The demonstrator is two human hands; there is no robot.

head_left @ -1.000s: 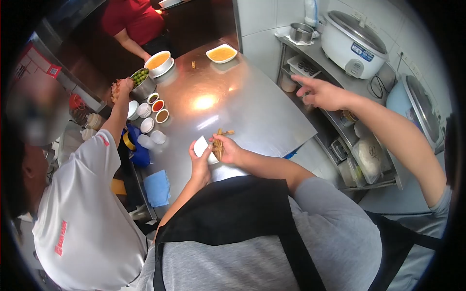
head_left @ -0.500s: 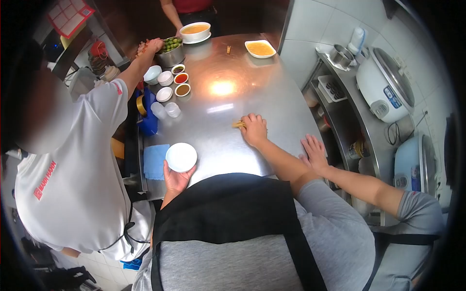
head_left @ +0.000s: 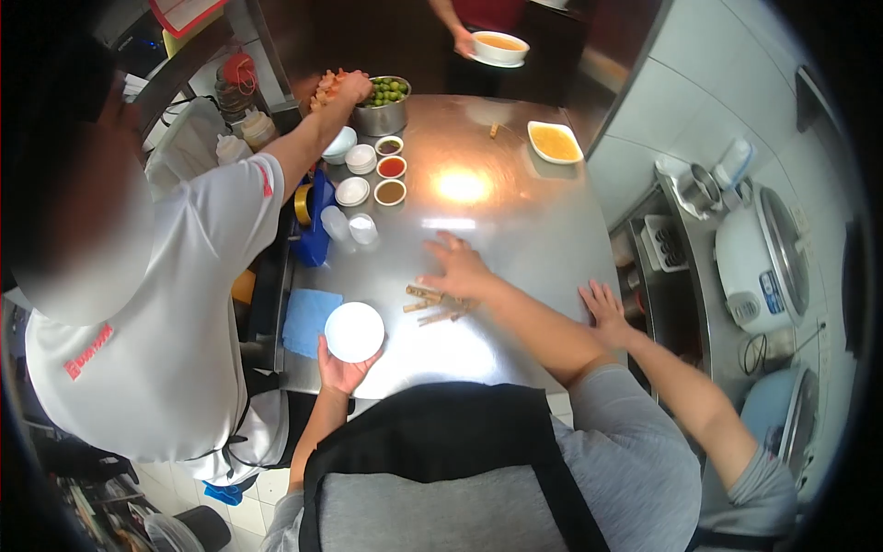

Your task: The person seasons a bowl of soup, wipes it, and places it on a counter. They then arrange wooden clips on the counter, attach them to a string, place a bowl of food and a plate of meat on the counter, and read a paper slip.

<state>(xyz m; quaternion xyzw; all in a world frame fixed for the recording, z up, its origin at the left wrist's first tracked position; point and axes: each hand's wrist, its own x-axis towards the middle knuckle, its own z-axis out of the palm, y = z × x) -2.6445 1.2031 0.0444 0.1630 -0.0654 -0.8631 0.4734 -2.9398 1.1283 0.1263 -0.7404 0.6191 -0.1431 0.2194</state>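
My left hand (head_left: 342, 373) grips a white bowl (head_left: 354, 332) by its lower rim, over the near edge of the steel table (head_left: 543, 248). My right hand (head_left: 455, 267) is spread open above the table, slightly blurred, with nothing in it. Just below it lie several small wooden clothespins (head_left: 423, 298), loosely scattered; the wrist partly covers them. A folded blue cloth (head_left: 311, 320) lies left of the bowl.
Another person's hand (head_left: 607, 315) rests on the table's right edge. At left, a co-worker in white (head_left: 175, 304) reaches past a pot of green fruit (head_left: 382, 115). Sauce cups (head_left: 391, 167) and a dish of yellow food (head_left: 555, 143) stand farther back.
My right hand has opened and let go of the clothespins, which now lie spread on the table. Across the table, a person has lifted the soup bowl away. The view has shifted.
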